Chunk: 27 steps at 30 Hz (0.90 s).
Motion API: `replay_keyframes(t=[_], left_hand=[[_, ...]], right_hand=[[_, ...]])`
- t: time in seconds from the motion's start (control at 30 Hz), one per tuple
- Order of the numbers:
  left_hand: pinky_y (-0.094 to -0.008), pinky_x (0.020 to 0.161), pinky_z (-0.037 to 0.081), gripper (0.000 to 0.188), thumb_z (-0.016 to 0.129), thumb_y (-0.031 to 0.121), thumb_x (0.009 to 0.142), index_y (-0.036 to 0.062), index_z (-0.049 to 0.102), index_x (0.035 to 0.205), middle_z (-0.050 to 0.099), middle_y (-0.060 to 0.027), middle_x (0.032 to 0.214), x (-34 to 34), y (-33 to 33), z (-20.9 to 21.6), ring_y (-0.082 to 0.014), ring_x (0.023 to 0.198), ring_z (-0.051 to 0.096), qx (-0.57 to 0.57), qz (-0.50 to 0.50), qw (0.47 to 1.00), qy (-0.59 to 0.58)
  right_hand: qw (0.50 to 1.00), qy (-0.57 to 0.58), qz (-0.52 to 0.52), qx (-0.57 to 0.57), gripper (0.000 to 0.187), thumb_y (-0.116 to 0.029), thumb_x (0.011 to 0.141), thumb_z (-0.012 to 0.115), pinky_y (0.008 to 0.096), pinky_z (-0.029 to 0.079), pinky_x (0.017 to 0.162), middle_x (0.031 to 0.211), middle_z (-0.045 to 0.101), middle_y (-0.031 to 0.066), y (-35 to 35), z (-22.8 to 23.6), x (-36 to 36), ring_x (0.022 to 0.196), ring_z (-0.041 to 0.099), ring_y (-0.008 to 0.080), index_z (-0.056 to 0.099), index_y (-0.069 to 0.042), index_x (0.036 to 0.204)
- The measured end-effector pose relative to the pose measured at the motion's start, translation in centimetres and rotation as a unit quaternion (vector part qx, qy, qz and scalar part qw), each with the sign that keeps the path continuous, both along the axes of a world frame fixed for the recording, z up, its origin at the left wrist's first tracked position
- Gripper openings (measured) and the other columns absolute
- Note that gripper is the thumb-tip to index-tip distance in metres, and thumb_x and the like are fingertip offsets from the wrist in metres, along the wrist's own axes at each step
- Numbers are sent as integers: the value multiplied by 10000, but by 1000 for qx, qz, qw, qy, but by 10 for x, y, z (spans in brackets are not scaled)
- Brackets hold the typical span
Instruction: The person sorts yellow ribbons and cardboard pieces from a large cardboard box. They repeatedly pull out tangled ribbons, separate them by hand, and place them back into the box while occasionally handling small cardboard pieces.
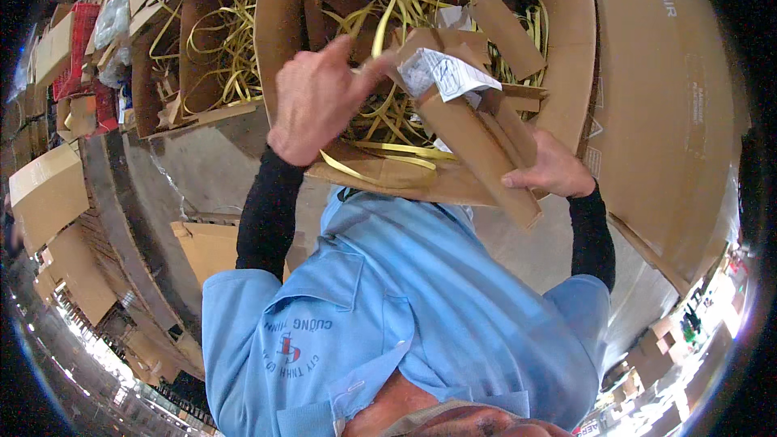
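Note:
My right hand [552, 167] grips the near end of a long folded piece of brown cardboard [469, 133], thumb on top. The piece slants away to the upper left over a large open carton [580, 48]. At its far end lies a crumpled white printed paper [461, 74] with clear plastic beside it. My left hand [320, 97] hovers over the carton's left side, slightly blurred, finger and thumb apart and nothing visible in it. Yellow strapping bands [387, 2] lie tangled inside the carton, one loop passing close to my left fingertips. Another cardboard strip [508, 32] leans among them.
On the left, another carton [198, 57] holds more yellow strapping, with a red plastic crate [81, 40] beyond it. A big printed brown carton [664, 113] stands close on the right. Cardboard boxes [48, 194] line the far left. A cardboard flap [206, 247] lies near my left elbow.

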<state>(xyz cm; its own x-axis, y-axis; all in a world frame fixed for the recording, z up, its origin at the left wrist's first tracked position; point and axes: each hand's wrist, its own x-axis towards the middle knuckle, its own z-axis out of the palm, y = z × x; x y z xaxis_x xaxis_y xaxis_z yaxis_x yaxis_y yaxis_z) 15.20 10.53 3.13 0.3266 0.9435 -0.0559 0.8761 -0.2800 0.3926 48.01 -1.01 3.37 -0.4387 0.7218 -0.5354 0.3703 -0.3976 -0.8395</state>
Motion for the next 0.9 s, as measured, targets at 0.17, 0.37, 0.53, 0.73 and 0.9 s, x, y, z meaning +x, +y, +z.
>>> replay_keyframes(t=[0.17, 0.37, 0.53, 0.73, 0.9], left_hand=[[-470, 616, 501, 526, 695, 500, 838, 16, 624, 1032, 628, -202, 727, 32, -7, 0, -392, 696, 642, 132, -120, 977, -120], [-388, 620, 491, 289, 738, 246, 855, 1, 636, 971, 649, -191, 774, 24, -7, -21, -336, 658, 630, -56, -102, 980, -161], [-296, 619, 476, 113, 706, 85, 846, -10, 664, 891, 672, -85, 784, 36, -15, -26, -176, 680, 627, -39, -72, 956, -282], [-237, 596, 439, 86, 654, 58, 886, 22, 636, 810, 608, 35, 784, 38, 13, -1, -53, 678, 535, 76, 144, 857, -489], [-296, 517, 487, 68, 662, 42, 902, 34, 605, 866, 631, -53, 801, 70, 72, 53, -134, 622, 581, -11, 95, 744, -662]], right_hand=[[999, -7, -35, -1, 827, -253, 690, 842, 369, 417, 1044, 1261, 604, 148, -13, -14, -20, 1165, 569, 259, 461, 20, 1371], [989, 63, -124, -46, 787, -314, 716, 852, 374, 449, 996, 1233, 618, 144, -50, -39, -43, 1132, 583, 264, 493, -4, 1345], [979, 124, -153, -61, 818, -377, 715, 847, 381, 452, 992, 1260, 608, 164, -65, -56, -38, 1148, 576, 277, 493, -1, 1349], [999, -12, 46, 3, 1001, -429, 691, 848, 389, 390, 1071, 1366, 513, 196, -61, -60, -40, 1280, 479, 304, 356, 38, 1428], [991, 101, 51, 73, 1035, -472, 674, 837, 414, 432, 1017, 1322, 535, 247, -49, -62, -54, 1211, 533, 337, 345, 22, 1440]])
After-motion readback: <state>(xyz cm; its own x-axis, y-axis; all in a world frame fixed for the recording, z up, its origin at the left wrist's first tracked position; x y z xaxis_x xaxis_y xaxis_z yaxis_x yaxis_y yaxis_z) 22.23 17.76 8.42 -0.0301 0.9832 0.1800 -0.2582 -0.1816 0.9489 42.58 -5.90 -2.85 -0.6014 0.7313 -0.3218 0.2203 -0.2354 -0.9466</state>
